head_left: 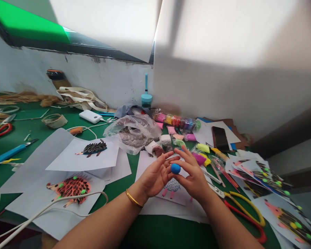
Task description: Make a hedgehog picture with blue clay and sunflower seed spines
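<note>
A smooth blue ball of modelling clay (175,168) is pinched between the thumb and fingers of my right hand (194,173). Beside it my left hand (154,173) is held palm up, fingers stretched out, their tips close to the ball; whether they touch it I cannot tell. A gold bangle (133,199) circles my left wrist. Below both hands lies a white sheet with a drawing of an animal (172,186) that has a scaly blue-grey body and pink legs; my hands cover part of it.
Scissors (245,207) with red and yellow handles lie by my right forearm. Clay packets (198,158) and a plastic bag of seeds (134,133) sit behind my hands. Hedgehog pictures (89,148) lie left, more collages (287,221) right. A white cable (54,202) crosses the left side.
</note>
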